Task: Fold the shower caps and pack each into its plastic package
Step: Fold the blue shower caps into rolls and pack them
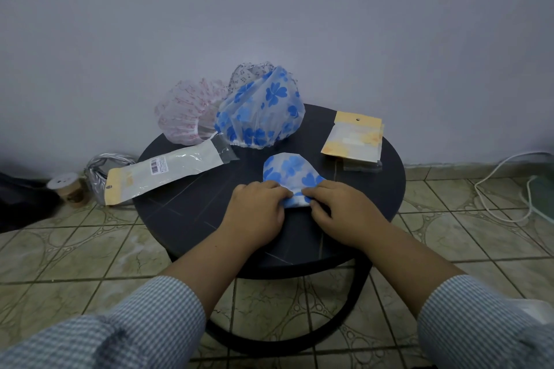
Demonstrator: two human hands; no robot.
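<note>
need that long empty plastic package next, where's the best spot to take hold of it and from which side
Probably the clear flap end of the long white plastic package with the barcode. That end lies on the round black table and points toward the middle, while the yellow header end overhangs the far left rim. The left hand could come from the near side and pinch it with fingers, flat as it lies.

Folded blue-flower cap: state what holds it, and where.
Both hands, left hand and right hand, pinch the folded cap at its near, gathered edge.

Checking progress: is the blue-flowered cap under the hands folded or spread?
Folded: blue-flowered cap lies flat, a small wedge, both hands pinching its near edge.
</note>
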